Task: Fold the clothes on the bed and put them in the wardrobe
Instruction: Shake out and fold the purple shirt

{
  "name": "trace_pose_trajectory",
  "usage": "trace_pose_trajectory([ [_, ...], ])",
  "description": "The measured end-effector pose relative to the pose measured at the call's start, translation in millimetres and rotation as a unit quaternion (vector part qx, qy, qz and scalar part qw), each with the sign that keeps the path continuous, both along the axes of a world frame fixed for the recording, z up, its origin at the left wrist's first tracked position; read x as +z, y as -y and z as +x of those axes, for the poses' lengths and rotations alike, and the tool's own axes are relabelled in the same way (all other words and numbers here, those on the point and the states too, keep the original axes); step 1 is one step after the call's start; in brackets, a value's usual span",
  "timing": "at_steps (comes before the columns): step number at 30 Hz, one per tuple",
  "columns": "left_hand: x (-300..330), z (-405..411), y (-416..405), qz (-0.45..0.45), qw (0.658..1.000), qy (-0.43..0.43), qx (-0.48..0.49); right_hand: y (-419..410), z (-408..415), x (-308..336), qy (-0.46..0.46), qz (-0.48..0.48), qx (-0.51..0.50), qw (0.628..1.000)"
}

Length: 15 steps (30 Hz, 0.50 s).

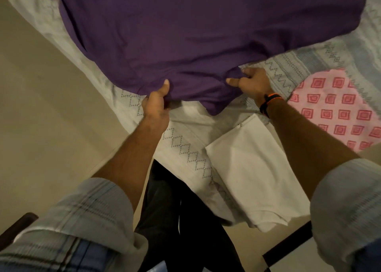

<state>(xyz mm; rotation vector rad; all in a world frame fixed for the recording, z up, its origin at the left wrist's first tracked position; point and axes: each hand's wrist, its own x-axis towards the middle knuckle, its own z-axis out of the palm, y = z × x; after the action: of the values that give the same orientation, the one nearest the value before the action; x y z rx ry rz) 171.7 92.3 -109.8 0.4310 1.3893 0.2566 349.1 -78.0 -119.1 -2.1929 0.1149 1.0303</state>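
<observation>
A large purple garment (185, 30) lies spread over the bed and fills the upper half of the view. My left hand (157, 103) pinches its near edge on the left, thumb on top of the cloth. My right hand (250, 81), with a dark and orange band at the wrist, grips the same edge further right. A loose fold of the purple cloth hangs down between the two hands. A folded white cloth (247, 168) rests on the near edge of the bed below my right forearm.
The bed has a pale sheet (185, 145) with grey diamond stitching and a pink patch of red squares (338, 110) at the right. Beige floor (41, 117) lies to the left. My dark trousers (175, 220) stand against the bed edge. A dark bar (288, 245) crosses the lower right.
</observation>
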Motion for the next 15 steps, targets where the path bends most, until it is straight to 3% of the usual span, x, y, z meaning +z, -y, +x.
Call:
trace_pose_trajectory([
  [5, 7, -4, 5, -0.02, 0.999, 0.015, -0.022, 6, -29, 11, -0.049, 0.088, -0.062, 0.993],
  [10, 17, -22, 10, -0.01, 1.0, -0.009, -0.003, 19, -68, 28, -0.168, 0.175, -0.153, 0.958],
  [12, 26, -32, 13, -0.04, 0.998, 0.019, -0.046, 29, -88, 33, -0.213, 0.199, -0.163, 0.943],
  [15, 32, -49, 24, -0.09, 0.978, 0.014, -0.188, 40, -116, 35, -0.238, 0.182, -0.153, 0.942],
])
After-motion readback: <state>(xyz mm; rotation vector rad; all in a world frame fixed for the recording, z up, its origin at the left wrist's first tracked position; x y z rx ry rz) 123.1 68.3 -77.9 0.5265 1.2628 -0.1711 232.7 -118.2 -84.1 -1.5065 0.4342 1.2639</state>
